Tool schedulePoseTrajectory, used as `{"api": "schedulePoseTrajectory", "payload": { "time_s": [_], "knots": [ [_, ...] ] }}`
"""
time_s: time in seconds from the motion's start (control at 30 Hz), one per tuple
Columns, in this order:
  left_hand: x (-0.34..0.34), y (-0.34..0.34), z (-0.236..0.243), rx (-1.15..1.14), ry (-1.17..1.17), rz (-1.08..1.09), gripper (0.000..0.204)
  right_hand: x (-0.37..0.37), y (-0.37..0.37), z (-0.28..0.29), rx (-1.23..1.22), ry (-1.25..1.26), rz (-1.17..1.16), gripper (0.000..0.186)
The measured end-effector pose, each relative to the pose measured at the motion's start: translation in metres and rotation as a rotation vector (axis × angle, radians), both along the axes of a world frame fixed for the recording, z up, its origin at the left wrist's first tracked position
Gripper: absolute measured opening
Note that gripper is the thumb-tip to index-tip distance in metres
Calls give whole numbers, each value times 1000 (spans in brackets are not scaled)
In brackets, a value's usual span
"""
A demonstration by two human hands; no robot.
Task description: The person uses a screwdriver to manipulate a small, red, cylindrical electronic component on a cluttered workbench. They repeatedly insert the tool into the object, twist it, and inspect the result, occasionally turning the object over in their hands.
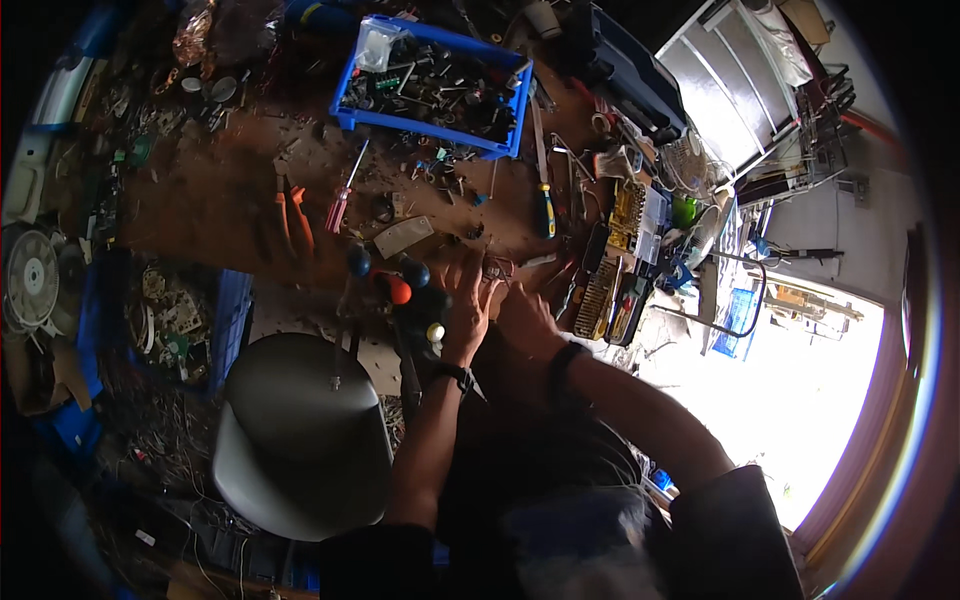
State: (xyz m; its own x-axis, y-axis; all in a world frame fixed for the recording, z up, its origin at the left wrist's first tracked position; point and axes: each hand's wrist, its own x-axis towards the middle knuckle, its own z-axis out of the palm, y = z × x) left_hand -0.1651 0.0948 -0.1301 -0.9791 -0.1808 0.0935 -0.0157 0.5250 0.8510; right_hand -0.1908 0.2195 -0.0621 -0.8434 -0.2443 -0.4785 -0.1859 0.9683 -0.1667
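Near the front edge of a brown workbench, my left hand (468, 308) has its fingers closed on a small reddish metal part (497, 268), whose kind is too small to tell. Close beside it, my right hand (530, 322) is closed, its fingers near the same part; what it grips is hidden. Left of my left hand stand several round knobs, one of them a red knob (397, 290). Just beyond lies a flat beige piece (403, 237). Farther left are pliers with orange handles (300, 222) and a screwdriver (341, 208).
A blue bin (425, 140) of small dark parts stands at the back. Right of it lies a tool with a blue-and-yellow handle (545, 212), then bit cases (598, 298). A grey chair (300, 430) and a blue crate (233, 320) of circuit boards are at the left.
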Motion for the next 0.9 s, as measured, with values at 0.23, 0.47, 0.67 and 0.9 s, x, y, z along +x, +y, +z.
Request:
{"api": "schedulePoseTrajectory", "payload": {
  "time_s": [0.23,0.47,0.67,0.9],
  "knots": [
    [-3,5,-14,-57,24,103,70,-117,-11,28,164,-247,973,24],
    [-1,11,-21,84,33,131,63,-157,-16,-44,-82,-429,431,25],
    [3,15,-20,-334,21,51,62,-243,-35,50,288,-1282,14,28],
    [-8,14,-4,50,-16,139,58,-149,70,3,-83,-660,624,19]
  ]
}}
